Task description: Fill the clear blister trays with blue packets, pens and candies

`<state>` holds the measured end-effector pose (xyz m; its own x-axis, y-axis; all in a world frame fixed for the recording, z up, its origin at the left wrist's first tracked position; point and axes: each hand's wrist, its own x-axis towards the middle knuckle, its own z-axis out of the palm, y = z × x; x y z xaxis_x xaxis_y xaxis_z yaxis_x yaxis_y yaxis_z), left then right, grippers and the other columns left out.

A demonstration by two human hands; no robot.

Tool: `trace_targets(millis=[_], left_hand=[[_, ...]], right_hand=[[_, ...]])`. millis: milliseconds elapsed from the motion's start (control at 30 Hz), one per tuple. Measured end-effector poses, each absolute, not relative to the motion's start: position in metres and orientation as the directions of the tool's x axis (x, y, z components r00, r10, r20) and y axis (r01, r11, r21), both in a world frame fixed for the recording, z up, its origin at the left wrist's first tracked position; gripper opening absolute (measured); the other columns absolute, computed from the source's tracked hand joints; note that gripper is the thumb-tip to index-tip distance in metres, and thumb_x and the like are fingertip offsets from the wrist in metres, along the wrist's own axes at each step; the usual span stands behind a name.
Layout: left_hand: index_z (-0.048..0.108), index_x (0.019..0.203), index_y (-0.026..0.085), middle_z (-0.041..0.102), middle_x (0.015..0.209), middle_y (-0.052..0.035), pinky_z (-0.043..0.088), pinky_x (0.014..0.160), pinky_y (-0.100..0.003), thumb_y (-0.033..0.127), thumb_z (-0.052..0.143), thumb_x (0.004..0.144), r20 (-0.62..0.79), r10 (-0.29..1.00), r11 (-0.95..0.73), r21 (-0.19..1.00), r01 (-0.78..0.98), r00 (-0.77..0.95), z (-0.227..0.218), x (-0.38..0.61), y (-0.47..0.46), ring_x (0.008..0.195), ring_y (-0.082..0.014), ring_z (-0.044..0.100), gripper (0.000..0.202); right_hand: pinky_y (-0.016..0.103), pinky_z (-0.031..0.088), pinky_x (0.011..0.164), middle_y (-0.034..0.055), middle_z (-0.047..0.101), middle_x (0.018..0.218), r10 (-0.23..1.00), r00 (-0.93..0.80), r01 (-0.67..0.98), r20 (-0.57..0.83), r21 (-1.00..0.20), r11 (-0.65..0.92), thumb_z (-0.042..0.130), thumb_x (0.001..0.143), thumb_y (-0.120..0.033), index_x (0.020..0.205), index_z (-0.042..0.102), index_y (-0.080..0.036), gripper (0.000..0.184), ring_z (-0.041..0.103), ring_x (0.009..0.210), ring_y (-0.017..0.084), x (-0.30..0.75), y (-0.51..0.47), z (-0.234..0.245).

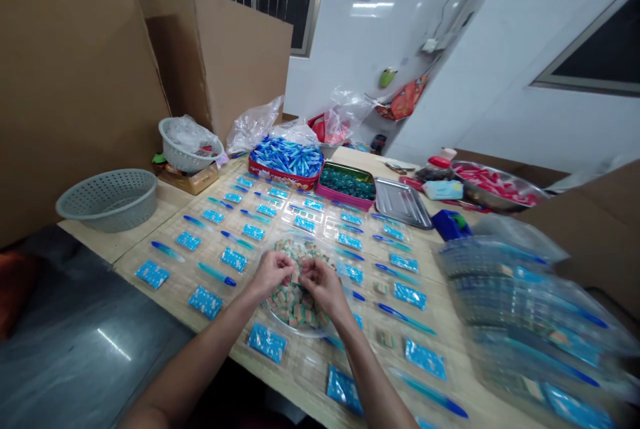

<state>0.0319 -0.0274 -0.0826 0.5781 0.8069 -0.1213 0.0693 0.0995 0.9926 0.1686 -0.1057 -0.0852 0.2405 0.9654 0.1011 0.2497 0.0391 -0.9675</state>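
Observation:
A clear round bowl [300, 331] on the table holds many small blocks [293, 309] striped in green and orange, like little erasers. Over the bowl, my left hand [273, 274] has thumb and fingers pinched together. Close beside it, my right hand [324, 285] is pinched too, its fingertips almost meeting those of the left. Whatever lies between the fingertips is too small and blurred to name. Around the bowl lie clear plastic trays with blue pens [218, 274] and blue patterned packets [267, 342]. Some trays on the right also hold a striped block [385, 338].
At the back stand a tin of blue pens [286, 157], a pink tin of dark green pieces [347, 185] and a metal tray [403, 202]. Stacked filled trays [525, 322] rise at right. Grey baskets [107, 201] and tall cardboard [240, 55] stand left.

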Motion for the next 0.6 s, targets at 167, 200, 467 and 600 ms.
trace_targets(millis=[167,200,467,600], left_hand=[[0.055,0.062,0.014,0.051,0.044,0.0052,0.038,0.039,-0.018,0.022,0.06,0.064,-0.157,0.832,0.124,0.987,0.097,0.531,-0.088,0.035,-0.025,0.038,-0.0083,0.05,0.01],[0.055,0.062,0.014,0.051,0.044,0.0052,0.039,0.039,-0.018,0.023,0.06,0.065,-0.161,0.84,0.128,0.987,0.1,0.518,-0.087,0.035,-0.024,0.038,-0.0085,0.05,0.01],[0.058,0.063,0.014,0.055,0.045,0.0021,0.043,0.04,-0.022,0.027,0.065,0.061,-0.195,0.732,0.154,0.981,0.121,0.653,-0.07,0.028,-0.025,0.039,-0.0123,0.053,0.015],[0.059,0.065,0.014,0.056,0.048,0.0026,0.045,0.045,-0.023,0.023,0.066,0.059,-0.188,0.678,0.153,0.982,0.113,0.711,-0.068,0.027,-0.027,0.042,-0.012,0.055,0.013]], right_hand=[[0.028,0.048,0.065,0.002,0.059,0.077,0.931,0.25,0.48,0.266,-0.869,0.12,0.052,0.071,-0.019,0.078,0.055,-0.02,0.008,0.056,0.07,0.017,0.164,-0.112,-0.077],[0.028,0.047,0.066,0.0019,0.059,0.076,0.926,0.247,0.502,0.285,-0.855,0.129,0.052,0.071,-0.019,0.077,0.055,-0.02,0.007,0.056,0.071,0.017,0.164,-0.114,-0.075],[0.029,0.049,0.067,0.003,0.062,0.076,0.932,0.23,0.458,0.281,-0.876,0.151,0.053,0.07,-0.019,0.08,0.058,-0.019,0.011,0.059,0.073,0.018,0.172,-0.114,-0.063],[0.03,0.048,0.068,0.0015,0.065,0.074,0.96,0.173,0.531,0.22,-0.842,0.097,0.05,0.068,-0.015,0.082,0.062,-0.019,0.018,0.061,0.069,0.018,0.175,-0.109,-0.067]])
